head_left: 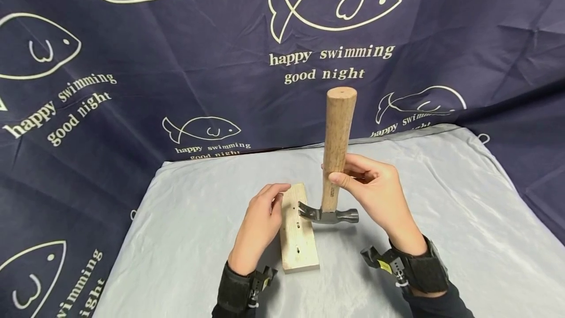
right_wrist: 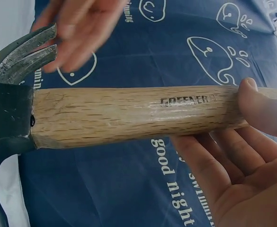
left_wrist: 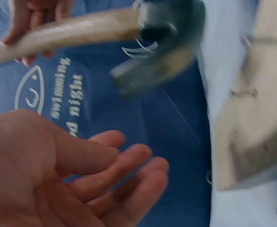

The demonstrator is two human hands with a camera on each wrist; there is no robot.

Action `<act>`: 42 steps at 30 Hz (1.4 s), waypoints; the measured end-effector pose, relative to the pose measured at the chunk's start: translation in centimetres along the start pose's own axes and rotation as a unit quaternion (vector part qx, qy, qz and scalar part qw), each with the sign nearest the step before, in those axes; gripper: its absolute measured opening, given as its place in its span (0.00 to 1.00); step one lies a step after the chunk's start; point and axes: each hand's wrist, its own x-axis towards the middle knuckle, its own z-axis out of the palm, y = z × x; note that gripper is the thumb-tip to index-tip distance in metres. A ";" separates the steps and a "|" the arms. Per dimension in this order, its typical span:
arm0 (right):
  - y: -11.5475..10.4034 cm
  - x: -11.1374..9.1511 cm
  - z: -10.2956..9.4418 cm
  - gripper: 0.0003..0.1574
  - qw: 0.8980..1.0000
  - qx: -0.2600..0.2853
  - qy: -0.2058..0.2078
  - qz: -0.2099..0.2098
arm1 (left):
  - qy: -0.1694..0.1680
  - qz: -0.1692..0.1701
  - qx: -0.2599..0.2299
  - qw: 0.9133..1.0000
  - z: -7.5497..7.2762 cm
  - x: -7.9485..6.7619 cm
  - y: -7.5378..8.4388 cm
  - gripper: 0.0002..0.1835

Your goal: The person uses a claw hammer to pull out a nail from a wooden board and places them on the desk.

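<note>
- Two hands, apart: the right hand (head_left: 381, 191) pinches a hammer (head_left: 337, 148), holding it upright, head-down.
- The left hand (head_left: 259, 220) — fingers loosely bent — is just beside the wooden block (head_left: 302, 251).
- The wooden block lies between both hands.

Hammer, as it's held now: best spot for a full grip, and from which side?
Likely the upper handle, coming from the right. The hammer is held head-down, its round wooden shaft near upright and bare above the pinching right hand. The claw points left, over the board in the head view.
</note>
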 end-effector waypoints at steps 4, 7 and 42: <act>-0.2 -0.1 0.2 0.22 1.000 -0.002 -0.002 -0.002 | -0.050 -0.031 0.014 0.998 0.4 -0.1 -1.2 0.17; -0.3 -0.2 0.3 0.22 0.999 -0.031 -0.002 -0.010 | -0.087 -0.050 0.016 0.995 0.8 -0.3 -1.8 0.17; 2.6 0.0 4.8 0.12 0.943 -0.276 -0.105 -0.155 | -0.089 -0.189 -0.034 0.977 3.0 -0.1 -4.4 0.20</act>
